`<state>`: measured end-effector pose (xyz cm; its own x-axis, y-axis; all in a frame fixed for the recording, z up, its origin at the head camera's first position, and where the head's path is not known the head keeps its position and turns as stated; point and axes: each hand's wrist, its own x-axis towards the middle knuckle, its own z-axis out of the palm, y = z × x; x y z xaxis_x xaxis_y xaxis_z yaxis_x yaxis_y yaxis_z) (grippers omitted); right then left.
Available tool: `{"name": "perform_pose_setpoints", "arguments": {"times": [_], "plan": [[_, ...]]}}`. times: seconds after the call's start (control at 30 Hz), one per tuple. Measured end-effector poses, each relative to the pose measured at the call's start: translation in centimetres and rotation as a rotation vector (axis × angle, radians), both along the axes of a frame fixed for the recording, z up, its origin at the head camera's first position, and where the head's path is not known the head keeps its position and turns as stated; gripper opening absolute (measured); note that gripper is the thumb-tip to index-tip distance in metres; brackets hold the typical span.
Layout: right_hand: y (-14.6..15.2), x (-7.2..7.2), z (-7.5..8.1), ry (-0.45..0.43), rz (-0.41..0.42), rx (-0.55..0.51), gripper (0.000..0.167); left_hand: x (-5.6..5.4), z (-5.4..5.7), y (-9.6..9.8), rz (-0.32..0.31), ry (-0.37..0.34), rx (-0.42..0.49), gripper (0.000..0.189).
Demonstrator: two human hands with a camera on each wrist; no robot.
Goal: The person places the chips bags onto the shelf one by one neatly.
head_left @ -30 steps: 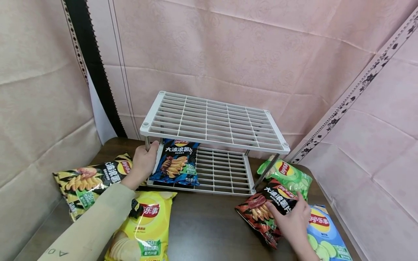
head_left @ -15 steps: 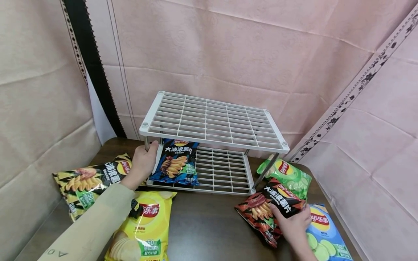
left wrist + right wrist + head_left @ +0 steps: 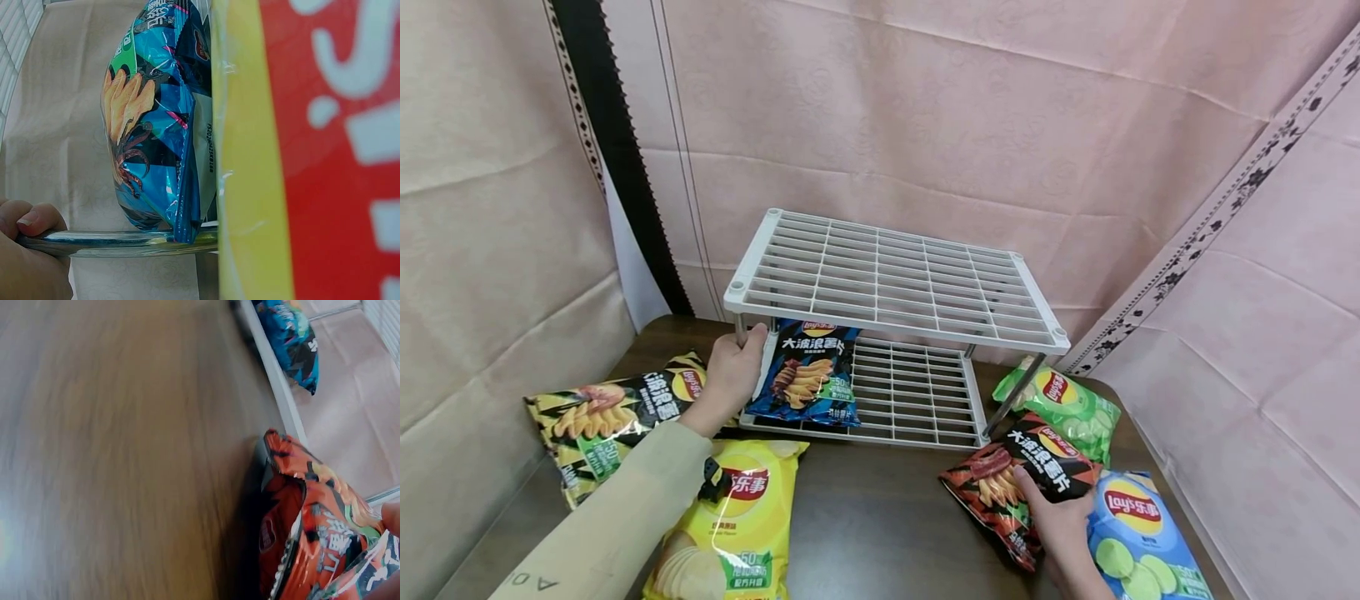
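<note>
A person's R hand (image 3: 1063, 525) grips a red-black chip bag (image 3: 1041, 454) by its near R side, thumb across the front, other fingers mostly hidden; the edge hold prob. spares the puffy middle. The bag is by the rack's front R corner, label up; whether it's lifted or resting can't be told. L hand (image 3: 733, 372) is clamped on the front L metal post (image 3: 125, 244) of a white two-tier rack (image 3: 754, 254), fingers curled round, prob. to keep the light frame from shifting. L arm, in a pale sleeve (image 3: 632, 500), reaches diag. fwd from lower L; R arm comes in low from bottom R, hand angled up & L.

On the rack's lower tier, at its L end, a blue-black bag (image 3: 805, 383) lies face up, label readable from the person's side. Farther out on the dark counter (image 3: 865, 525): green bag (image 3: 1086, 417) partly behind the red-black one, light-blue bag (image 3: 1150, 537) just R of the R hand, yellow bag (image 3: 730, 525) partly under the L arm, yellow-black bag (image 3: 606, 417) far L. Pink curtain (image 3: 925, 125) behind.
</note>
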<state>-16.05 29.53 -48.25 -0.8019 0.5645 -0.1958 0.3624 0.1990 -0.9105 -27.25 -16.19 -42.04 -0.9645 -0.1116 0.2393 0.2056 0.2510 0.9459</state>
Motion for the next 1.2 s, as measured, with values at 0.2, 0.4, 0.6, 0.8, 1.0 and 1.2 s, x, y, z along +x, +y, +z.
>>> {"name": "perform_pose_setpoints", "arguments": {"times": [0.2, 0.4, 0.6, 0.8, 1.0, 1.2], "plan": [[0.4, -0.4, -0.2, -0.044, -0.004, -0.104, 0.147, 0.4, 0.5, 0.2, -0.003, 0.000, -0.002, 0.061], [0.6, -0.6, -0.5, -0.006, -0.025, -0.094, 0.147, 0.3, 0.5, 0.2, -0.001, 0.019, -0.008, 0.064], [0.6, -0.6, -0.8, 0.029, -0.046, -0.092, 0.145, 0.1, 0.1, 0.2, 0.019, 0.019, -0.021, 0.067], [0.3, -0.6, -1.2, 0.116, -0.051, -0.063, 0.133, 0.1, 0.1, 0.2, 0.021, 0.013, -0.023, 0.067], [0.0, -0.7, -1.4, 0.203, -0.051, -0.023, 0.123, 0.1, 0.2, 0.2, 0.013, 0.003, -0.015, 0.067], [0.0, -0.7, -1.6, 0.200, -0.046, -0.051, 0.124, 0.2, 0.3, 0.3, 0.010, 0.008, -0.013, 0.066]]}}
